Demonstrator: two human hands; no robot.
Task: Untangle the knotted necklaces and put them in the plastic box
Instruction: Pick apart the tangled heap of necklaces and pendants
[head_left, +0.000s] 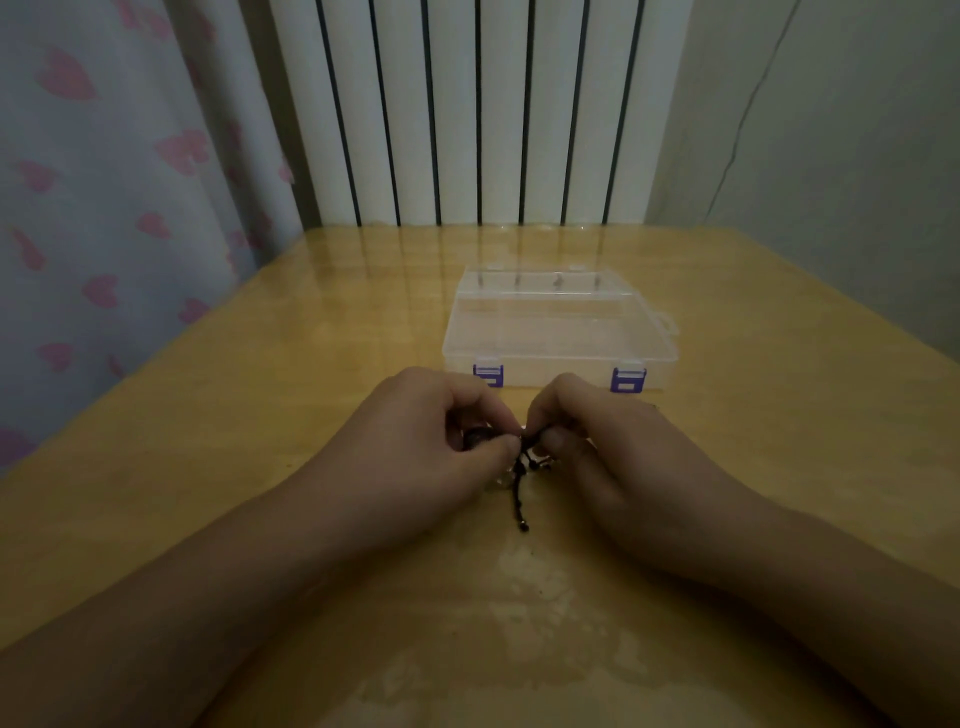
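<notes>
Visibly dark, beaded necklaces (521, 483) bunch, knotted.

Two hands, left (436, 431) and right (587, 447), pinch one dark necklace tangle (522, 486) between their fingertips; strand count cannot be told. One clear box (558, 332), with two purple latches (628, 380), lies beyond the fingers.

The head camera is looking forward and down from the person's own seat, sitting close over the wooden table (218, 426) (wide-angle, so edges are bowing), and facing the radiator (467, 109) and curtain (104, 208) behind.
</notes>
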